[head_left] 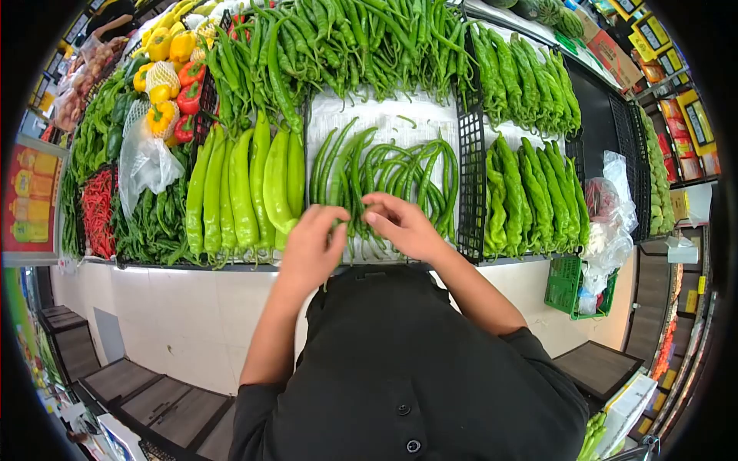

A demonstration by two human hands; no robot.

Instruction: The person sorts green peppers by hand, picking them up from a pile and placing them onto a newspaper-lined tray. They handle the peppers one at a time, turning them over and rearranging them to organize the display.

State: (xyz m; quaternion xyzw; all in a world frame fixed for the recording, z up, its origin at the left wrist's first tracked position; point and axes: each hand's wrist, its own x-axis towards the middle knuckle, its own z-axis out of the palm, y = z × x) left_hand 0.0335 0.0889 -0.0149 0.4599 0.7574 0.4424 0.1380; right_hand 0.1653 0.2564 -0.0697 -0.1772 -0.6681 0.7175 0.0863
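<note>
My left hand (pixel 310 234) and right hand (pixel 407 229) curl at six o'clock of slim green peppers (pixel 336 170), pinch unclear; these seem light, snappable, best cradled mid-length.

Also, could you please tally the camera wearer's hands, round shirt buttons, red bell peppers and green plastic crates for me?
Left hand and right hand: 2
Shirt buttons: 2
Red bell peppers: 3
Green plastic crate: 1
Total: 8
</note>
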